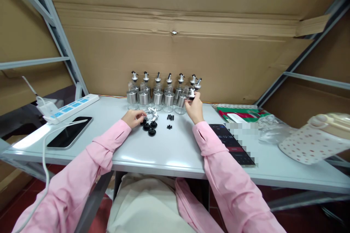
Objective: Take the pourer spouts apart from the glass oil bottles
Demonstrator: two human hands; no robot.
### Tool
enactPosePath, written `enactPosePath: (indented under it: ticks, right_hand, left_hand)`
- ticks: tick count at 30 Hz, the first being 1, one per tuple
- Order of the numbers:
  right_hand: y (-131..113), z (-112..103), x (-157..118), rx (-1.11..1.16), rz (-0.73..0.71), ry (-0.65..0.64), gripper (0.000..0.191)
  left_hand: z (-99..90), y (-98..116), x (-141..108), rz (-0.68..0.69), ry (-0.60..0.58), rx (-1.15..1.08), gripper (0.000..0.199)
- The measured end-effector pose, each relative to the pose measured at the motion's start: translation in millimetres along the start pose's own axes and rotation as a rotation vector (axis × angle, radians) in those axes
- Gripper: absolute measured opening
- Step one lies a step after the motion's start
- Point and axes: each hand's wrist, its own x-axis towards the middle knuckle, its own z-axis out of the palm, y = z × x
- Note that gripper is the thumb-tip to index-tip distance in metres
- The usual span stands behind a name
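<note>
My right hand (pixel 194 108) is closed round a silver-and-black pourer top (pixel 191 93), at the right end of the bottle rows. Beside it stands an open glass bottle with a steel band (pixel 181 102). Over the small parts, my left hand (pixel 133 117) has its fingers bent together at the edge of the silver spouts (pixel 153 114); what they hold, if anything, is too small to make out. Several black round caps (pixel 152 131) lie just right of that hand. Short black pieces (pixel 170 117) and smaller black bits (pixel 169 127) lie mid-table.
Bottles with pourers (pixel 146 77) line the back, behind a row of open bottles (pixel 131 98). At left are a power strip (pixel 73 108) and a phone (pixel 70 133) with a cable. At right lie another phone (pixel 232 145), a green-red package (pixel 240 113) and a dotted white container (pixel 311 140).
</note>
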Motion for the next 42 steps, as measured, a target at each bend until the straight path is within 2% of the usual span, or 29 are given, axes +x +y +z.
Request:
enactPosePath:
  ticks: [4,9,12,19,39,42]
  right_hand:
    - [-2.7,-4.0,0.7,-0.177,-0.025,-0.117,0.035]
    - [-4.4,-1.5,-4.1,-0.476,-0.006,-0.522,0.034]
    - [-7.1,1.9,-8.0,-0.555,-0.029,-0.642,0.029]
    - [-14.7,2.3,-10.3,-0.570,-0.004,-0.675,0.028]
    - [-13.1,3.4,-11.1,-0.557,0.028,-0.683,0.026]
    - [-15.8,3.2,-13.2,-0.535,0.037,-0.628,0.031]
  left_hand:
    - [0.7,0.8,0.2,-0.004,0.069,0.020,0.026]
    - [0.6,3.3,0.5,-0.008,0.035,0.027,0.026]
    - [0.6,4.2,0.6,-0.016,0.033,0.026,0.026]
    - [2.4,3.2,0.0,-0.010,0.031,0.017,0.025]
    - [3.8,1.6,0.0,-0.004,0.011,0.021,0.024]
    - [3.8,1.8,-0.5,-0.003,0.058,0.022,0.026]
